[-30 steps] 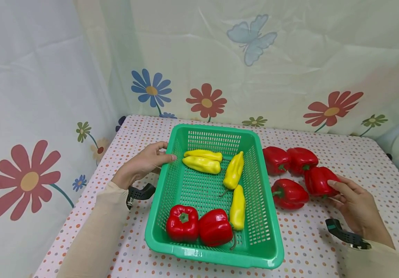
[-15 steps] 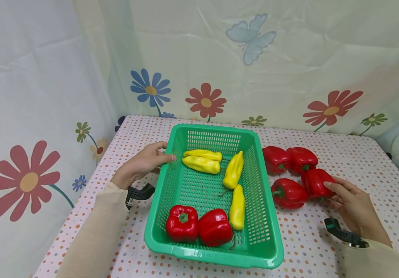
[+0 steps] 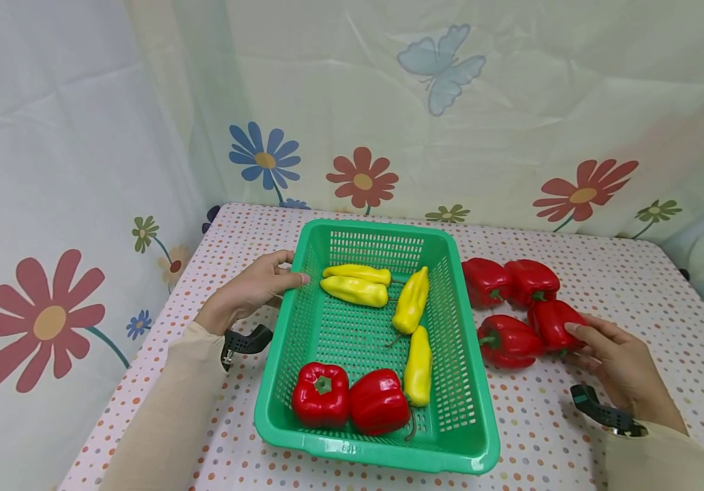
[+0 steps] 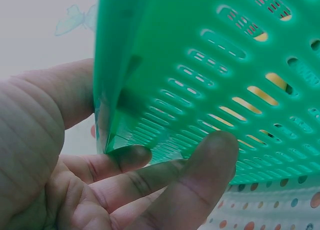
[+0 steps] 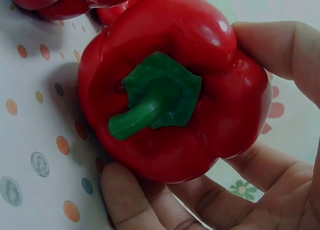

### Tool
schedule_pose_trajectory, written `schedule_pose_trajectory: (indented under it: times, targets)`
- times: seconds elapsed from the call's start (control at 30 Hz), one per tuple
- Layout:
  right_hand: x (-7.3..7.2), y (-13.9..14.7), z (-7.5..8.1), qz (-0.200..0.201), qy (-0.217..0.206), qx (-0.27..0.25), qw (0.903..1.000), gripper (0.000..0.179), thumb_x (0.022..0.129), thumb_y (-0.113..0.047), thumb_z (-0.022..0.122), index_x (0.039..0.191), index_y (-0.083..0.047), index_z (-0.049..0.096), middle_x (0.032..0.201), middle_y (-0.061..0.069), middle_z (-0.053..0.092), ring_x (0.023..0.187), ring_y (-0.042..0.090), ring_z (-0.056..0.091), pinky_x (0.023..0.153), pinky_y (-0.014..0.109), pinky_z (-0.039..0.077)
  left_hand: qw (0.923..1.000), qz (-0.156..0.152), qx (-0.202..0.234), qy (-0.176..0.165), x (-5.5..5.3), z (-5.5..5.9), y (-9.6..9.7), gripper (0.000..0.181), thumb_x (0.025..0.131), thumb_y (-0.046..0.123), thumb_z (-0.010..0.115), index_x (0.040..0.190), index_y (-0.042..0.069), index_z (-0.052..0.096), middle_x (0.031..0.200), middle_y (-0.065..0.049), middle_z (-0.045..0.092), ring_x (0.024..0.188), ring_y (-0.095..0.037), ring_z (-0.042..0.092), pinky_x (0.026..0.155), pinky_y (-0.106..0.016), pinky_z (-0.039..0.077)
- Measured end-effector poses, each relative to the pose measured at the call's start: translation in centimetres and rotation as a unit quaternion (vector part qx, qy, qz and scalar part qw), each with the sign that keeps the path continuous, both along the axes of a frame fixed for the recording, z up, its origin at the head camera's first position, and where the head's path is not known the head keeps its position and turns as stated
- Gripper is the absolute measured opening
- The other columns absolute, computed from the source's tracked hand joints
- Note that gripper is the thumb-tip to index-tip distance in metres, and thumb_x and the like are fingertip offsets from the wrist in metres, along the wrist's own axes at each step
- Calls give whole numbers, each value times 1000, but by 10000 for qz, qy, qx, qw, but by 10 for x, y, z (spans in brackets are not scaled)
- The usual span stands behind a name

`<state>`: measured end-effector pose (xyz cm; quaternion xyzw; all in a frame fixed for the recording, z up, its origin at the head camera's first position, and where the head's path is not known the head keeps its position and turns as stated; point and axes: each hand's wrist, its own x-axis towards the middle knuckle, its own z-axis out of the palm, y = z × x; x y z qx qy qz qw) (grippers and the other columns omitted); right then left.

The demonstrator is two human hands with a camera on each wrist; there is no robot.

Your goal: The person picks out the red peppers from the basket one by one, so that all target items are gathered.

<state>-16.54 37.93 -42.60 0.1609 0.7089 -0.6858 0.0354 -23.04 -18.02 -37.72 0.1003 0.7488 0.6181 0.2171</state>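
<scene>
My left hand [image 3: 259, 283] grips the left rim of a green plastic basket [image 3: 284, 368], its thumb hooked over the edge and the other fingers against the outer wall, as the left wrist view shows. To the basket's right, my right hand [image 3: 624, 361] holds a red bell pepper [image 3: 554, 325] between thumb and fingers. Its green stem [image 5: 155, 97] faces the right wrist camera. Close beside it lie three more red bell peppers: one in front [image 3: 511, 342], one behind [image 3: 532, 279] and one against the basket [image 3: 485, 281].
Inside the basket are several yellow peppers [image 3: 411, 300] and two red bell peppers, one upright [image 3: 321, 395] and one on its side [image 3: 379, 402]. A dotted cloth [image 3: 542, 436] covers the table. A flowered curtain [image 3: 302, 88] hangs behind.
My right hand has moved slightly left with the red bell pepper, bringing it nearer the other red bell peppers. The left hand and basket stay in place.
</scene>
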Motion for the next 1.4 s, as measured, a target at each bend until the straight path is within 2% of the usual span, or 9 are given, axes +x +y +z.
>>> schedule_pose_trajectory:
  times: [0.2,0.3,0.43,0.5,0.57,0.73,0.93,1.23,1.4]
  targets:
    - [0,1,-1,-21,-94,231,9997,16,98,-32,75,110,-36,67,104,-19,54,81,0,64,67,21,62,10000,17,-13,-28,0,0,0,44,105,15,62,141,-3,46,117,-30,72,86,-31,78,79,-50,65]
    - [-1,1,-1,18,-151,476,9987,30,97,-36,75,124,-31,64,108,-18,53,81,-2,63,68,21,62,10000,16,-16,-28,0,0,0,44,105,15,62,142,-3,45,117,-30,72,87,-31,78,79,-50,65]
    - [-2,1,-1,90,-253,845,9961,55,97,-40,74,144,-20,53,125,2,53,82,-5,61,70,20,62,10000,13,-31,-17,0,0,0,44,105,14,61,142,-3,45,117,-30,72,86,-31,78,79,-50,65]
    - [-2,0,0,100,-294,936,9951,63,97,-42,73,150,-16,48,136,13,46,82,-6,61,70,20,62,10000,20,-40,-17,0,1,0,44,104,14,62,141,-3,46,116,-30,72,86,-30,78,80,-50,65]
    - [-2,-1,1,94,-305,899,9954,65,97,-42,73,150,-15,48,139,17,43,82,-6,61,70,21,63,10000,20,-50,-12,0,1,1,43,104,14,61,141,-4,46,116,-30,72,85,-30,78,80,-50,65]
    - [-2,-1,2,87,-342,879,9955,63,97,-44,73,148,-18,49,133,10,48,81,-6,61,70,22,63,10000,39,-52,-20,1,2,1,43,104,14,61,141,-3,45,116,-30,72,85,-29,78,80,-50,65]
    - [-3,-3,4,158,-442,1034,9935,77,98,-46,71,157,-10,38,143,20,40,82,-6,59,71,21,63,10000,51,-68,-28,1,2,1,43,105,14,61,142,-2,46,117,-30,72,86,-30,78,79,-50,65]
    - [-2,-5,6,64,-505,1243,9909,89,97,-50,69,162,-4,30,147,23,36,87,-3,56,71,20,62,10000,30,-53,-8,0,1,1,43,105,15,61,142,-2,46,117,-30,72,85,-30,78,79,-50,65]
    - [-3,-4,6,165,-493,1360,9893,93,99,-50,67,163,1,23,152,27,31,85,-6,56,71,19,62,9999,51,-93,17,0,1,1,42,104,14,61,141,-2,47,116,-30,72,85,-30,78,78,-50,65]
